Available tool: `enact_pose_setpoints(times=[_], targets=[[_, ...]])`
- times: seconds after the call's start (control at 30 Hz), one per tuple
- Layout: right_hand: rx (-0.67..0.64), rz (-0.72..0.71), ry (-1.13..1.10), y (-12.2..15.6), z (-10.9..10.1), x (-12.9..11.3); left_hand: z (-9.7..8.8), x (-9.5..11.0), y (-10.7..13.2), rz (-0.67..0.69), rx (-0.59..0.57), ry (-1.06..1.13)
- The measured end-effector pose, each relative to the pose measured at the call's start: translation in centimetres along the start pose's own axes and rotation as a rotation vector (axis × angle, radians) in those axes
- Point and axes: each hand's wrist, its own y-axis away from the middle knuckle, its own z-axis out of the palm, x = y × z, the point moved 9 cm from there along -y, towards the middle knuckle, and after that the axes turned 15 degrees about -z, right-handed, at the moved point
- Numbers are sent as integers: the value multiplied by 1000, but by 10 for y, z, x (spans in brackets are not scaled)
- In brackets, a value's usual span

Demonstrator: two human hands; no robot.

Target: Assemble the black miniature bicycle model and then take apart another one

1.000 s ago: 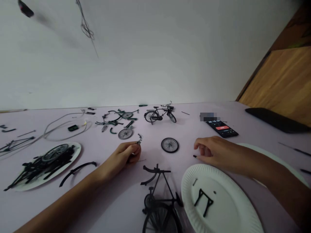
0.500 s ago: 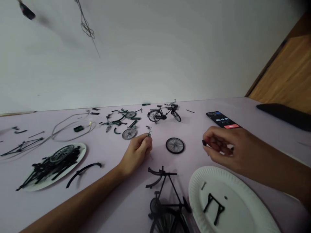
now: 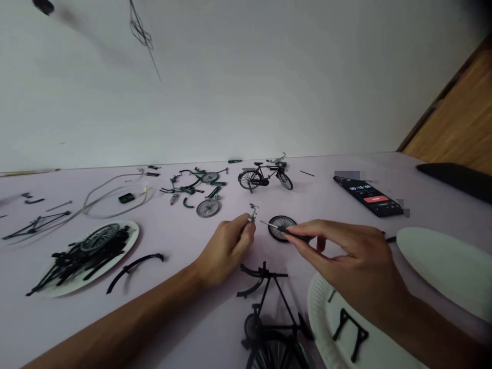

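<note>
A small silver handlebar piece pokes up from the closed fingers of my left hand. My right hand pinches a small screwdriver, its thin metal shaft pointing left toward the handlebar without touching it. Under the screwdriver lies a loose toy bicycle wheel. Below my hands is a partly built black bicycle frame with a wheel at the bottom edge. My right forearm covers part of a white paper plate, on which a black forked part lies.
A finished model bicycle stands near the wall. Left of it are several green-black parts. A plate heaped with black parts and a curved mudguard lie left. At right are a phone with a timer and another white plate.
My right hand has moved left and down, bringing the screwdriver close to my left hand. Its shaft now shows. My left hand still grips the handlebar piece. The view has shifted slightly.
</note>
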Motion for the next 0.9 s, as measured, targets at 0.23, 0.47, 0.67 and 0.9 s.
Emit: enact_pose_setpoints(times=[0.23,0.47,0.67,0.9], targets=[[-2,-131,12,1,4,-11,5,0,1,-31,-35,31],[21,-111,38,3,2,-7,7,-2,1,-48,-63,77],[51,-101,26,1,-2,-9,10,-1,1,-35,-100,112],[8,-117,49,1,0,-10,12,-2,3,-58,-127,185]])
